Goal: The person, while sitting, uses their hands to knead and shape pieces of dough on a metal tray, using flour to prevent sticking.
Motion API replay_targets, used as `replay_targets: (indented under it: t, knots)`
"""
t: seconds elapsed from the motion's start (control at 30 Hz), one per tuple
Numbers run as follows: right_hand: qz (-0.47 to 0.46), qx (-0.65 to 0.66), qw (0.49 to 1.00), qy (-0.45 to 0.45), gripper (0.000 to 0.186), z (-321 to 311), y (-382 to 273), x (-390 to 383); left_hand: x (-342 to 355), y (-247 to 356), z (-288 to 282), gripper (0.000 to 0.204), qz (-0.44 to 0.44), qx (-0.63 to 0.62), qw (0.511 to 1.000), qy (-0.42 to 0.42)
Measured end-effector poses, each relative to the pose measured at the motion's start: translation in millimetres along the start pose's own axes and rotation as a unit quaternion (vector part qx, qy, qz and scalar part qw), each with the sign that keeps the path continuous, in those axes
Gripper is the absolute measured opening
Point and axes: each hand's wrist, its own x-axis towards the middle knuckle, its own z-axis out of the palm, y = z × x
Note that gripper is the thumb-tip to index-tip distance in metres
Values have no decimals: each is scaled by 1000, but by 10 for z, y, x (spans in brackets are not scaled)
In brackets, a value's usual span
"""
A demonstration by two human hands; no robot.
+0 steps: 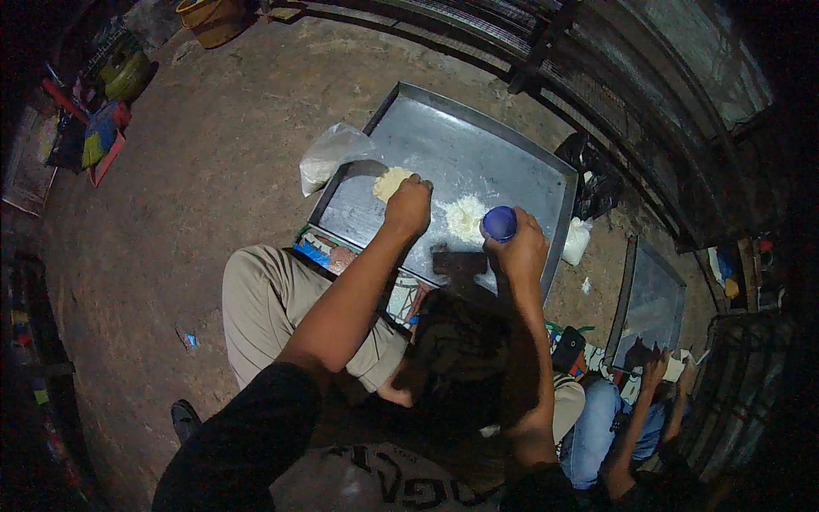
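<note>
My left hand [409,205] is closed at the right edge of a pale yellow, dough-like mound [387,183] on a metal tray [450,125]; what its fingers hold, if anything, is hidden. My right hand [526,254] grips a blue cup-like container [499,220] over the tray's right part. Just left of it lies a patch of white powder [463,215]. A clear plastic bag of white material [322,166] stands at the tray's left edge.
A white bag [576,242] and black plastic [587,162] sit right of the tray. A co-worker's hands [655,369] are beside a second tray [648,290]. A dark rack [546,51] runs behind; brushes [94,149] and a yellow bucket [213,21] are at upper left.
</note>
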Motion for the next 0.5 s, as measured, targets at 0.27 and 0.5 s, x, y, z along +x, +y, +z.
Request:
replay_targets:
  t: [0.27,0.5]
  knots:
    - [11,-5,1000,-11,72,-20,-28,3,14,-75,21,19,3,24,1000,6]
    - [5,-14,1000,3,73,44,24,8,15,-73,18,19,-23,35,999,27]
